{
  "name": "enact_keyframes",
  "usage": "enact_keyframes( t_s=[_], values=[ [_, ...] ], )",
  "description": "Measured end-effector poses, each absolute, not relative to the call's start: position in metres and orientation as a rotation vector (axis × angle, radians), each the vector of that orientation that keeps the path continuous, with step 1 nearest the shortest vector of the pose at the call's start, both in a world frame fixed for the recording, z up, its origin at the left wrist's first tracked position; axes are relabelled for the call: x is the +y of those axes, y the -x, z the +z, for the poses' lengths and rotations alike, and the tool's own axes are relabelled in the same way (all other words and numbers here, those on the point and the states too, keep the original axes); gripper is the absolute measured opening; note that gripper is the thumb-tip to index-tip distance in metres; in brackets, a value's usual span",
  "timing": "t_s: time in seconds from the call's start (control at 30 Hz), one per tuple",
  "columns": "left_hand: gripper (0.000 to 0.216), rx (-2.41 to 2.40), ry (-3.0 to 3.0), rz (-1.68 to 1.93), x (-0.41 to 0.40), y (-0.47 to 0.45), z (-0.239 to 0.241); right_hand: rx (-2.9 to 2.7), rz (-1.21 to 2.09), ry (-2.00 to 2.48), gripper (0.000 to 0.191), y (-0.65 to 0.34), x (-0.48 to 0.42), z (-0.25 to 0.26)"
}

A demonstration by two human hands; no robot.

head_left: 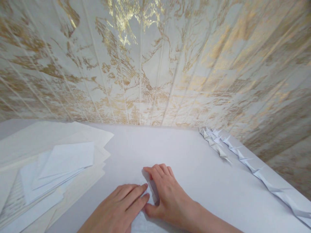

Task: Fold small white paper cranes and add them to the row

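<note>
A white sheet of paper [143, 223] lies on the white table under both my hands, and much of it is hidden by them. My left hand [121, 202] rests flat on the paper, fingers stretched toward the right and fingertips pressing near a fold. On the paper's right side, my right hand [166, 191] has its fingers bent over at the far end and its thumb at the near end, with a folded edge between them. The fingertips of the left hand almost meet the right thumb.
At left, white paper pieces [70, 158] lie stacked on larger cream sheets [97, 136]. Along the table's [145, 142] right edge run rows of small folded paper figures [257, 174], with another cluster [213, 139] at the far right corner. A gold-patterned wall [155, 64] stands behind.
</note>
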State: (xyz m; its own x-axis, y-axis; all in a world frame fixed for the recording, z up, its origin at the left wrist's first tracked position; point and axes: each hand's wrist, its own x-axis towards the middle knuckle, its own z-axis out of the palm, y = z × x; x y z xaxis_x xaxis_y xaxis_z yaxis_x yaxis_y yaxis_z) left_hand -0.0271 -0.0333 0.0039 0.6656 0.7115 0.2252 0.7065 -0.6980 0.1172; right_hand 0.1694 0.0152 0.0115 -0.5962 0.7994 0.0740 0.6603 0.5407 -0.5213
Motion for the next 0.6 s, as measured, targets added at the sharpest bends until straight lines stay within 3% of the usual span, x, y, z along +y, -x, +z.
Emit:
enact_keyframes(
  t_s=[0.2,0.4,0.6],
  values=[
    [0.050,1.248,-2.865,0.334,-0.035,0.025,0.002,-2.469,0.650,1.164,0.066,-0.167,0.008,0.006],
    [0.041,1.305,-2.881,0.324,-0.033,0.021,-0.002,-2.514,0.735,1.063,0.089,-0.168,0.005,0.000],
    [0.031,1.382,-3.002,0.546,-0.033,0.034,-0.024,-2.513,0.697,1.082,0.076,-0.175,0.008,0.008]
  ],
)
